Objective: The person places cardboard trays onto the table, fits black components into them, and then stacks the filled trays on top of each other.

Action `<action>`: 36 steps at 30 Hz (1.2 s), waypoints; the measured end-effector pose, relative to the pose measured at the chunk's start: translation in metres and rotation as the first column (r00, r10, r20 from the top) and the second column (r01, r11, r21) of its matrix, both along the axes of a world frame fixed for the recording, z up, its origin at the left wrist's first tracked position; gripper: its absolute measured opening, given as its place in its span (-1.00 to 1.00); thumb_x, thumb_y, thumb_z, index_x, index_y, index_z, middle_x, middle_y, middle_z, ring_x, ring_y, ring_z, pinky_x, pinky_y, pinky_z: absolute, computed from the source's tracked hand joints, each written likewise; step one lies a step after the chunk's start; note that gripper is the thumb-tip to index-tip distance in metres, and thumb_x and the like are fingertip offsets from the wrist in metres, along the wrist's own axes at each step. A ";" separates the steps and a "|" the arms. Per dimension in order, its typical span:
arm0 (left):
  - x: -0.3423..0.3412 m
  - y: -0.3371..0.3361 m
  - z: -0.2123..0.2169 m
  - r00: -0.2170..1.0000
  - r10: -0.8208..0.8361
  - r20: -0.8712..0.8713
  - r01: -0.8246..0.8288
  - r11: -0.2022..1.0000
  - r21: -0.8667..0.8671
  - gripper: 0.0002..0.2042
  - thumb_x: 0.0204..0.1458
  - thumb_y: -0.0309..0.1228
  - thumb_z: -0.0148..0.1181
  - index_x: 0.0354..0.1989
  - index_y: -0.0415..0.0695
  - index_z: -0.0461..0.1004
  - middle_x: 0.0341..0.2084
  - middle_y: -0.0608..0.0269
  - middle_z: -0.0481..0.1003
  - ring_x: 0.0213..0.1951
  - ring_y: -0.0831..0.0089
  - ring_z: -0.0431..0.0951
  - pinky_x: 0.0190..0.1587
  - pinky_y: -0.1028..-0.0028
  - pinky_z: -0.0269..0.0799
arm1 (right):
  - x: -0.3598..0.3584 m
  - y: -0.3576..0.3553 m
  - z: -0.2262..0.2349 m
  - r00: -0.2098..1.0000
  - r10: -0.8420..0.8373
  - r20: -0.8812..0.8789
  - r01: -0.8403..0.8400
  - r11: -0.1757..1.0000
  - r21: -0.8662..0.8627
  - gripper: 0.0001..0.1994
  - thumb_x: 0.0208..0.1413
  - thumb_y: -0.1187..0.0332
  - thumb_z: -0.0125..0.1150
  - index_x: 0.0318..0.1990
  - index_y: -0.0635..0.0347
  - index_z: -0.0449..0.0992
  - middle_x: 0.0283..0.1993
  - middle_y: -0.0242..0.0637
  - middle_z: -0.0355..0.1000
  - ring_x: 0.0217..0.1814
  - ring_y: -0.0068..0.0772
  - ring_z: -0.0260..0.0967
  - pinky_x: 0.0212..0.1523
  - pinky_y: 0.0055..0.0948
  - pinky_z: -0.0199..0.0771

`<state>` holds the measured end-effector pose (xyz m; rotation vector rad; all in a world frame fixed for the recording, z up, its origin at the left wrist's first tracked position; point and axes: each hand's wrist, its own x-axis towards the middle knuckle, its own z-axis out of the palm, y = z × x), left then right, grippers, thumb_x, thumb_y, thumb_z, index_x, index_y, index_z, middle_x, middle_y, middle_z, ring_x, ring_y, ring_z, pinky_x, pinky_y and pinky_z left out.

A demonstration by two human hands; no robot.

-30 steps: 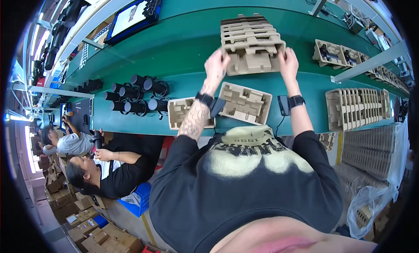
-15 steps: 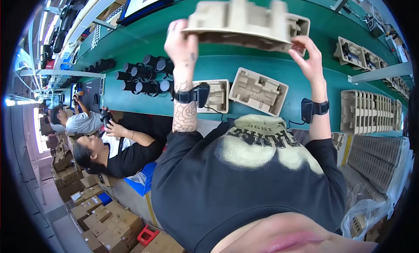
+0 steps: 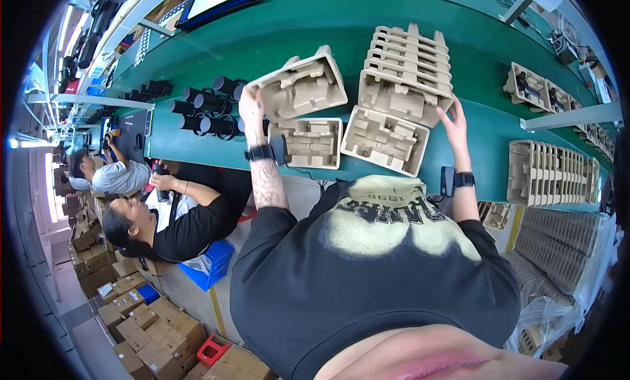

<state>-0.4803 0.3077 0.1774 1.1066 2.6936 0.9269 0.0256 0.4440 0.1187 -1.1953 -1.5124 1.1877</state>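
**Lifting one pulp tray off the green desk**

My left hand (image 3: 251,111) is gripping a moulded pulp tray (image 3: 303,86) by its left edge, fingers closed on it, holding it tilted above the green desk (image 3: 275,25) with its empty compartments facing me. My right hand (image 3: 455,122) is resting open-fingered against the right end of a stack of pulp trays (image 3: 407,68), gripping nothing that I can make out. Two more trays are lying flat just below, side by side: the left flat tray (image 3: 308,142) and the right flat tray (image 3: 384,138), both empty. Black cylinders (image 3: 207,104) are standing in a cluster to my left; I cannot count them surely. Another tray row (image 3: 554,171) is standing at my right.
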 end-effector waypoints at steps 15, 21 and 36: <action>0.218 0.115 0.010 0.719 -0.657 0.224 0.651 0.751 0.113 -0.59 -0.07 -0.04 0.25 -0.35 -0.21 0.49 -0.45 0.00 0.53 -0.37 0.12 0.55 -0.32 0.31 0.44 | -0.014 0.077 0.015 0.684 -0.500 0.531 0.383 0.866 0.322 -0.72 0.06 0.37 0.14 -0.07 0.22 0.38 -0.21 -0.01 0.46 -0.16 0.09 0.40 -0.17 -0.09 0.37; 0.216 0.162 0.040 0.821 -0.564 0.090 0.533 0.814 0.231 -0.66 0.03 -0.09 0.16 -0.38 -0.17 0.44 -0.55 0.04 0.48 -0.46 0.28 0.54 -0.40 0.32 0.39 | -0.036 0.087 0.085 0.860 -0.501 0.095 0.368 0.739 0.564 -0.75 0.12 0.34 0.12 -0.07 0.24 0.44 -0.17 -0.02 0.45 -0.15 -0.03 0.42 -0.14 -0.24 0.40; 0.196 0.131 0.136 0.778 -0.560 -0.284 0.613 0.583 0.533 -0.78 -0.02 -0.29 0.17 -0.46 -0.20 0.35 -0.60 0.02 0.38 -0.51 0.12 0.46 -0.46 0.31 0.37 | -0.066 0.107 0.122 0.901 -0.415 -0.127 0.401 0.683 0.610 -0.76 0.13 0.43 0.14 -0.06 0.32 0.47 -0.10 -0.18 0.48 -0.10 -0.38 0.43 -0.06 -0.46 0.39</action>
